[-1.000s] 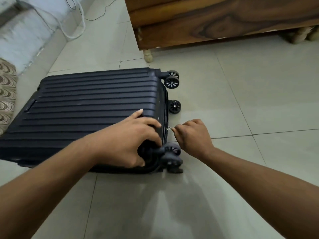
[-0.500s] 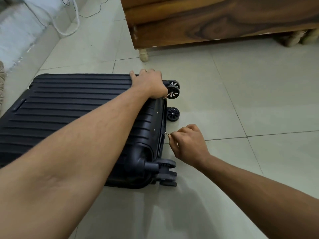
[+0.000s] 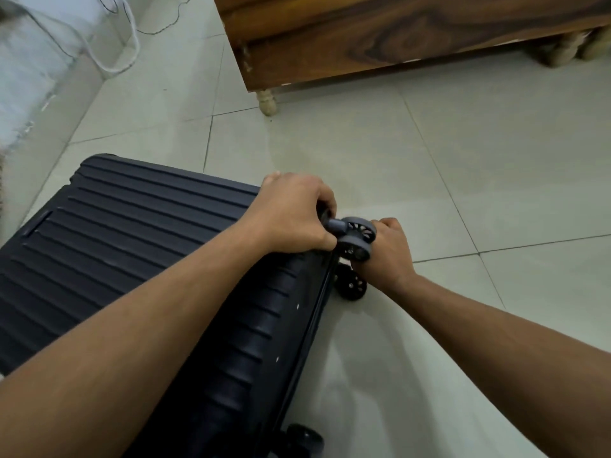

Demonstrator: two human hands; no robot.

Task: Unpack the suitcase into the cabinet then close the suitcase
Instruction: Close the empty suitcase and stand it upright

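while left hand (image 3: 294, 216) grips (far corner) the suitcase (image 3: 139, 246), flat.

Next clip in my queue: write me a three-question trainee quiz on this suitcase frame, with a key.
1. True or false: the dark suitcase lies flat on the tiled floor with its lid down.
2. Where does the left hand grip? A) the far wheel-end corner of the shell B) the leg of the wooden cabinet C) the white cable by the wall
3. Fill in: the right hand is partly hidden behind the raised grey ______ at that corner.

Key: 1 true; 2 A; 3 wheel. Whether the right hand pinches the zip pull cannot be seen in this frame.
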